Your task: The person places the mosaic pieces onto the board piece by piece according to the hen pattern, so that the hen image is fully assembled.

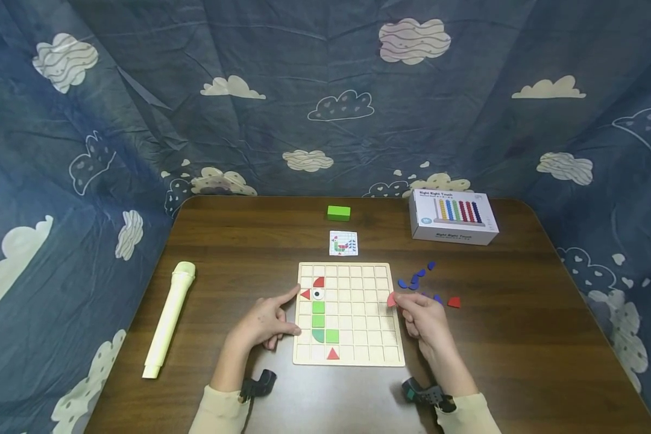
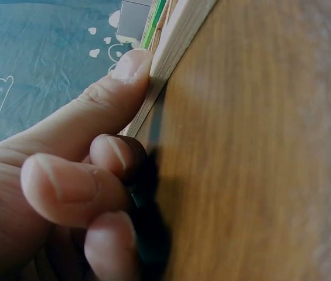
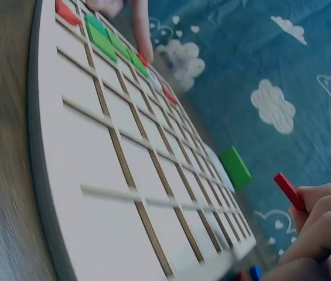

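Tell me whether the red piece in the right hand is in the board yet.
Out. The right hand pinches the red piece above the board's right edge, not seated in any cell.

Makeshift play corner, cloud-print cloth backdrop, wooden table

Pale board mid-frame carries red and green pieces; right hand pinches a red piece; blue pieces beside; navy cloud-print cloth; possibly cream tube lower left.
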Demonstrator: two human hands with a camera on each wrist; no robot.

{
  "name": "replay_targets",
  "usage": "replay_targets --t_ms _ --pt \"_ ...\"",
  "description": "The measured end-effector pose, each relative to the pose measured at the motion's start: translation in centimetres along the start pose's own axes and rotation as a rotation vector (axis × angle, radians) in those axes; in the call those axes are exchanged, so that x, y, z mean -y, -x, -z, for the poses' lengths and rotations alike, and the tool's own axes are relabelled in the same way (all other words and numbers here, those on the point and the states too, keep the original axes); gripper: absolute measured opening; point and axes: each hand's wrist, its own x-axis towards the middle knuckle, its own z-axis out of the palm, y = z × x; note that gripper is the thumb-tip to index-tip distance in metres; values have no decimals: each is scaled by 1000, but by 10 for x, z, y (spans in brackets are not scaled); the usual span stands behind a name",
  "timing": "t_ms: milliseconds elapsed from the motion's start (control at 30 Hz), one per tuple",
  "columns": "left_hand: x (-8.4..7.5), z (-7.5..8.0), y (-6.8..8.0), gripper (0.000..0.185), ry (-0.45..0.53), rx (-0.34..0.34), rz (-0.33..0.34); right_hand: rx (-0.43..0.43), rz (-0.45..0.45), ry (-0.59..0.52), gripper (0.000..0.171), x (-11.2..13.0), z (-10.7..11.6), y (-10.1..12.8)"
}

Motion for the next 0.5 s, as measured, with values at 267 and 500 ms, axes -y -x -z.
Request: replay_targets --t_ms 267,500 --pt "2 1 -2 98 1 2 7 50 12 -45 14 -2 -29 15" --pt "2 1 -2 97 4 1 7 84 18 -33 17 -5 -52 23"
